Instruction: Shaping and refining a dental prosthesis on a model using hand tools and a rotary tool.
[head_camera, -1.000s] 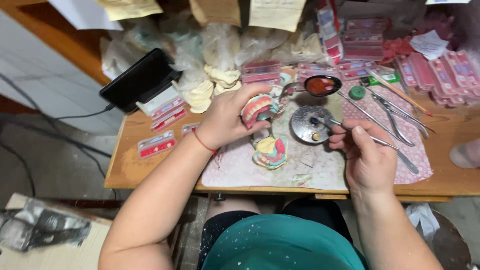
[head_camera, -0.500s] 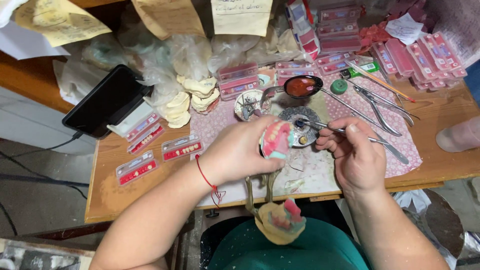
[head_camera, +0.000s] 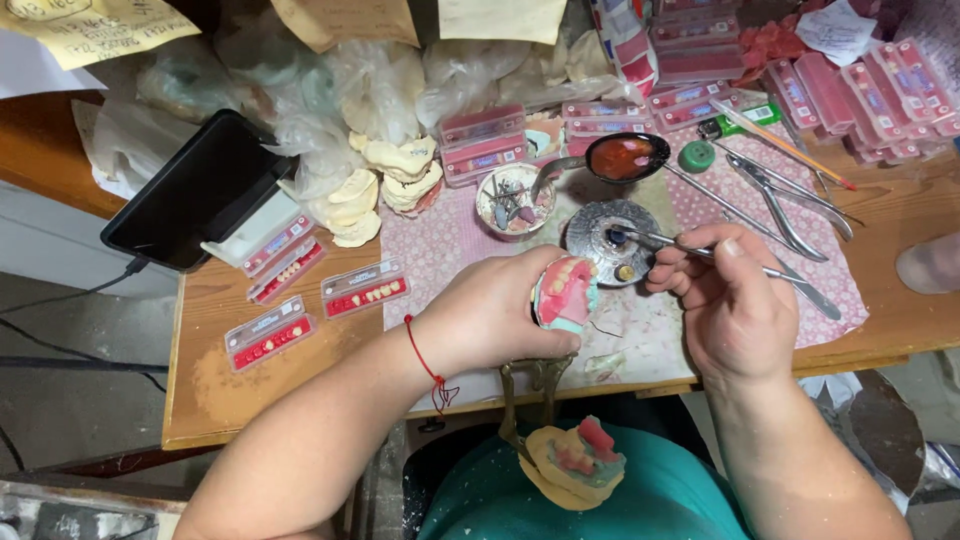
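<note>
My left hand (head_camera: 495, 315) grips a pink and teal wax denture model (head_camera: 563, 293) with a row of teeth, near the table's front edge. Below it a brass articulator arm (head_camera: 530, 385) hangs down to a second plaster model with pink wax (head_camera: 575, 462) over my lap. My right hand (head_camera: 735, 305) holds a thin metal wax instrument (head_camera: 700, 250) like a pen. Its tip rests over a small round metal dish (head_camera: 605, 240) just beyond the model.
A spoon with red wax (head_camera: 622, 157), a small cup of bits (head_camera: 514, 198), pliers (head_camera: 785, 200) and a green cap (head_camera: 696, 156) lie on the patterned cloth. Tooth cards (head_camera: 363, 287), bagged plaster casts (head_camera: 385, 175) and a black tablet (head_camera: 190, 190) sit at left.
The left hand brought the denture model from mid-table toward the front edge, and the lower model now hangs over my lap. The right hand keeps the instrument at the dish.
</note>
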